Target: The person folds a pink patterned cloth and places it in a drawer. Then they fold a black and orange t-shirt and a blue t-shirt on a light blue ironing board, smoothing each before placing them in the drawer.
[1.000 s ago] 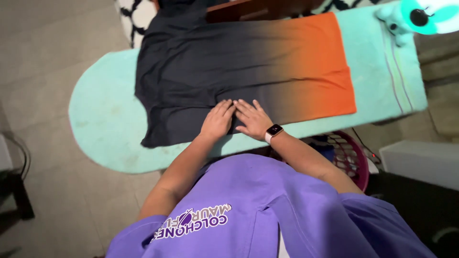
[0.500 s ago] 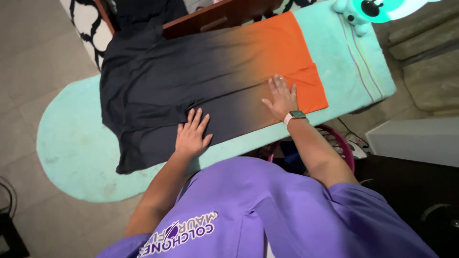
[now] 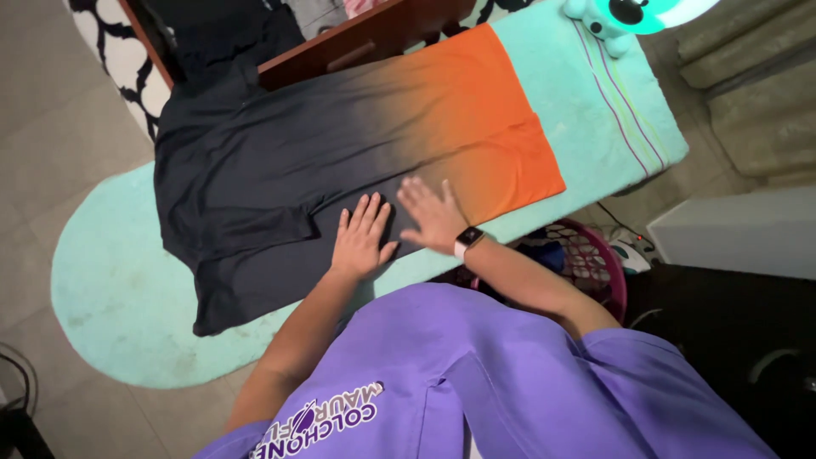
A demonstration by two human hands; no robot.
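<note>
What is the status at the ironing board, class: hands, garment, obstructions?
Left hand and right hand open, flat on black-to-orange shirt. Shirt spread on turquoise ironing board. Nothing on the shirt besides the hands.

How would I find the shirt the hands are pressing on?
Look for the long mint-green padded ironing board running across the floor. Spread flat on it lies a black-to-orange fading fabric shirt, with the left hand and right hand flat on its near edge. Nothing else there blends from black into orange.
</note>
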